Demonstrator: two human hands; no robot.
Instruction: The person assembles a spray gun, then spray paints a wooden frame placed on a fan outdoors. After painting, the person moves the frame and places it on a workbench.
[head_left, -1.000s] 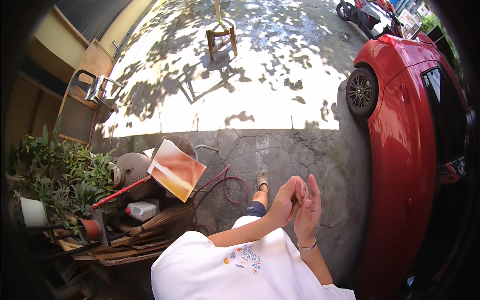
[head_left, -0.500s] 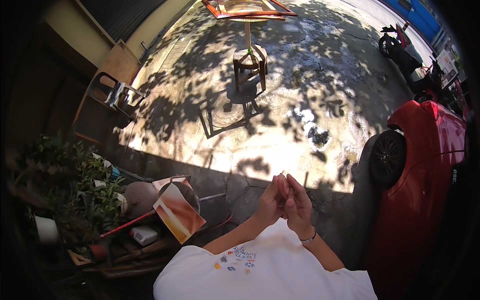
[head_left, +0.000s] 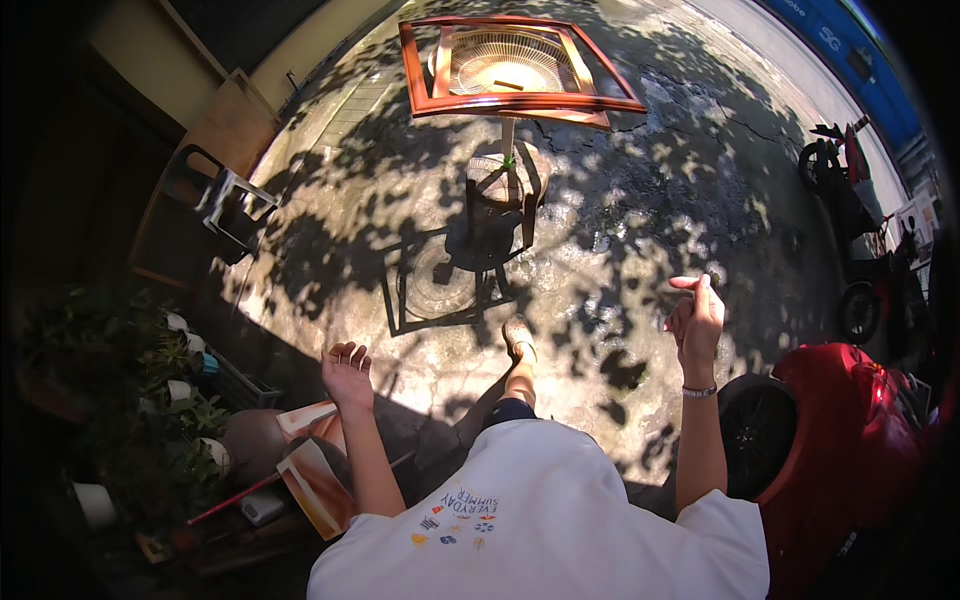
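Observation:
My left hand (head_left: pixel 347 378) is raised at the left, palm showing and fingers loosely bent apart. Nothing is in it. On the right, my right hand (head_left: pixel 697 315) is lifted with the thumb pressed to the index finger and the other fingers curled in. Whatever may be between them is too small to make out. Ahead of me, reddish-brown wooden frames (head_left: pixel 520 104) lie across the round wire grille of a fan (head_left: pixel 510 62). The grille faces upward on a pole, with a stool (head_left: pixel 530 165) at its base. Neither hand touches them.
A red car (head_left: pixel 840 420) stands close on my right, with motorcycles (head_left: pixel 860 250) beyond it. To the left are potted plants (head_left: pixel 180 390), a painted panel (head_left: pixel 312 485), a dark plastic chair (head_left: pixel 225 195) and a wooden board (head_left: pixel 235 120). Leaf shadows dapple the concrete.
My hands were together at my chest around something small; now they are wide apart. I have stepped forward, one foot out, and the frames and fan are nearer.

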